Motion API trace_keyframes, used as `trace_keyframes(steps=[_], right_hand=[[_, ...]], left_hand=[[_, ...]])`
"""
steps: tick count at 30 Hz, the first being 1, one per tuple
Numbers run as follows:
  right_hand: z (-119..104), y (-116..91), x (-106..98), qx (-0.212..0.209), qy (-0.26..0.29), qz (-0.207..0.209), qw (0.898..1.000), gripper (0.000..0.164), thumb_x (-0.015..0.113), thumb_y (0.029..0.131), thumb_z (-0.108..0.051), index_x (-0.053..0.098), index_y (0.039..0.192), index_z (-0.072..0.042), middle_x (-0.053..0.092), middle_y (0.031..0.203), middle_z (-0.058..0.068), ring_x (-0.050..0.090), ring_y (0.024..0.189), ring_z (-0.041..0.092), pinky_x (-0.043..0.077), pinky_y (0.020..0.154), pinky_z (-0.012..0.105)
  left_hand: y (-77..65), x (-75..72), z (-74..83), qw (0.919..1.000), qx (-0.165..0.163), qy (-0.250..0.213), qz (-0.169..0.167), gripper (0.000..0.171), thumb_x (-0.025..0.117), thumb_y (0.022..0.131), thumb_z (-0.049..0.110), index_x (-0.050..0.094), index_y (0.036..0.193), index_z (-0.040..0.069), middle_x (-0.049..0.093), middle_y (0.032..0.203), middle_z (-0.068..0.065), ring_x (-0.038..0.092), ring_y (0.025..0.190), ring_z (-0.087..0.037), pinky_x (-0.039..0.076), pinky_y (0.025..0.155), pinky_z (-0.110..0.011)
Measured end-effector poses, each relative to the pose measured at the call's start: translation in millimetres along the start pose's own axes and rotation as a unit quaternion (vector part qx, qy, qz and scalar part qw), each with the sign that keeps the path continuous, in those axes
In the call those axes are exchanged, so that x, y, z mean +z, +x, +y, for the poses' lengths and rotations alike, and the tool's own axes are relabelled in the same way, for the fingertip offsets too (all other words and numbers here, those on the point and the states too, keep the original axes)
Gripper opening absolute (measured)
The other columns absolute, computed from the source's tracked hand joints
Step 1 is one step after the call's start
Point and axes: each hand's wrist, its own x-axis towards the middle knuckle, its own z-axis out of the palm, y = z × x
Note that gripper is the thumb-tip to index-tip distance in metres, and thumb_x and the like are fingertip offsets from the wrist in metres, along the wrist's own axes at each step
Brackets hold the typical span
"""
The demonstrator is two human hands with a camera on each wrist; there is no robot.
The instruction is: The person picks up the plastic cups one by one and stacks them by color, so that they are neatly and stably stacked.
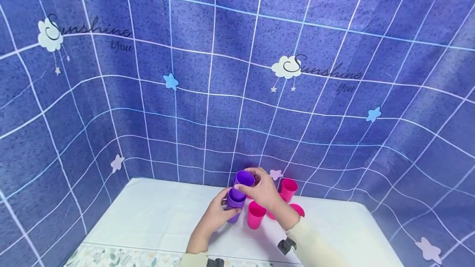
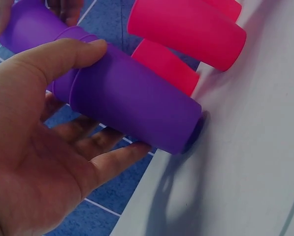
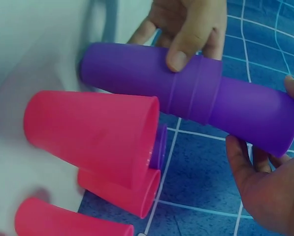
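My left hand (image 1: 214, 214) grips a stack of nested purple cups (image 2: 137, 101), thumb over the rims and fingers round the far side. The stack's base is close to the white tabletop. My right hand (image 1: 265, 190) holds another purple cup (image 3: 257, 115) near its rim, between thumb and fingers. That cup's lower end sits inside the top of the stack, with much of its wall still showing above the rims. In the right wrist view, part of one more purple cup (image 3: 159, 146) shows behind a pink cup (image 3: 90, 132).
Several pink cups stand upright just right of the stack, among them a near one (image 1: 256, 215) and a far one (image 1: 288, 189). My right forearm passes over some of them. A blue grid-patterned curtain (image 1: 193, 135) rises behind the white tabletop (image 1: 156, 213).
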Motion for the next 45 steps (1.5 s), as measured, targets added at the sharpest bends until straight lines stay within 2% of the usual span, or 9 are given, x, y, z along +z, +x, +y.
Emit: trace_keyframes(steps=[7, 13, 17, 23, 28, 38, 42, 45], right_hand=[[7.8, -3.5, 6.1, -0.014, -0.008, -0.032, 0.999, 0.061, 0.093, 0.078, -0.037, 0.071, 0.128, -0.009, 0.069, 0.114, 0.007, 0.069, 0.101, 0.015, 0.061, 0.086, 0.024], [11.0, -2.8, 11.6, -0.037, -0.036, -0.069, 0.996, 0.065, 0.093, 0.079, -0.036, 0.069, 0.131, -0.005, 0.069, 0.116, 0.008, 0.069, 0.099, 0.015, 0.060, 0.084, 0.023], [10.5, -3.5, 14.2, -0.052, -0.051, -0.090, 0.993, 0.065, 0.092, 0.081, -0.033, 0.068, 0.132, -0.001, 0.068, 0.117, 0.011, 0.070, 0.099, 0.017, 0.060, 0.082, 0.022], [8.2, -4.6, 16.2, -0.048, -0.054, -0.100, 0.992, 0.065, 0.091, 0.081, -0.031, 0.067, 0.132, 0.002, 0.066, 0.116, 0.014, 0.069, 0.099, 0.020, 0.062, 0.082, 0.026], [11.3, -5.4, 19.4, -0.040, -0.074, -0.111, 0.990, 0.066, 0.091, 0.082, -0.033, 0.067, 0.132, 0.003, 0.063, 0.118, 0.013, 0.067, 0.098, 0.017, 0.060, 0.080, 0.022], [10.0, -5.0, 26.4, -0.059, -0.096, -0.133, 0.985, 0.069, 0.091, 0.081, -0.032, 0.066, 0.133, 0.006, 0.061, 0.124, 0.019, 0.062, 0.093, 0.016, 0.056, 0.077, 0.021], [9.3, -3.8, 27.5, -0.058, -0.113, -0.145, 0.981, 0.073, 0.091, 0.080, -0.033, 0.065, 0.138, 0.003, 0.061, 0.127, 0.017, 0.061, 0.097, 0.016, 0.056, 0.081, 0.022], [9.7, -3.2, 28.9, -0.060, -0.131, -0.152, 0.978, 0.075, 0.091, 0.081, -0.034, 0.063, 0.141, 0.000, 0.061, 0.131, 0.016, 0.063, 0.104, 0.018, 0.059, 0.089, 0.027]], left_hand=[[-4.0, 0.8, -0.4, 0.9999, -0.007, -0.008, 0.001, 0.075, 0.084, 0.085, 0.016, 0.051, 0.152, 0.012, 0.064, 0.140, -0.020, 0.064, 0.122, -0.034, 0.057, 0.099, -0.049], [-6.8, -1.4, 3.4, 0.9995, -0.013, -0.026, 0.011, 0.077, 0.085, 0.085, 0.015, 0.049, 0.153, 0.009, 0.063, 0.140, -0.022, 0.065, 0.120, -0.037, 0.060, 0.099, -0.052], [-6.0, -3.3, 3.5, 0.9996, -0.016, -0.021, 0.012, 0.078, 0.085, 0.085, 0.017, 0.047, 0.154, 0.007, 0.061, 0.142, -0.024, 0.065, 0.124, -0.040, 0.061, 0.100, -0.052], [-4.6, -4.1, 1.1, 0.9999, -0.010, -0.011, 0.004, 0.079, 0.084, 0.087, 0.018, 0.045, 0.154, 0.006, 0.059, 0.143, -0.026, 0.064, 0.126, -0.043, 0.060, 0.102, -0.053], [-5.4, -4.5, 1.5, 0.9997, -0.002, -0.024, 0.001, 0.078, 0.083, 0.087, 0.017, 0.044, 0.154, 0.003, 0.058, 0.145, -0.027, 0.061, 0.129, -0.046, 0.060, 0.103, -0.054], [-4.5, -6.2, -4.6, 0.9994, -0.004, -0.032, -0.006, 0.078, 0.081, 0.088, 0.016, 0.043, 0.155, -0.002, 0.059, 0.145, -0.029, 0.065, 0.127, -0.044, 0.064, 0.098, -0.042], [-4.2, -7.2, -4.8, 0.9991, -0.005, -0.042, -0.003, 0.083, 0.082, 0.087, 0.014, 0.040, 0.157, -0.002, 0.057, 0.146, -0.032, 0.063, 0.129, -0.047, 0.064, 0.099, -0.040], [-4.3, -7.3, -5.5, 0.9988, -0.003, -0.048, -0.003, 0.086, 0.083, 0.086, 0.011, 0.037, 0.158, -0.001, 0.054, 0.147, -0.033, 0.063, 0.130, -0.049, 0.064, 0.098, -0.038]])
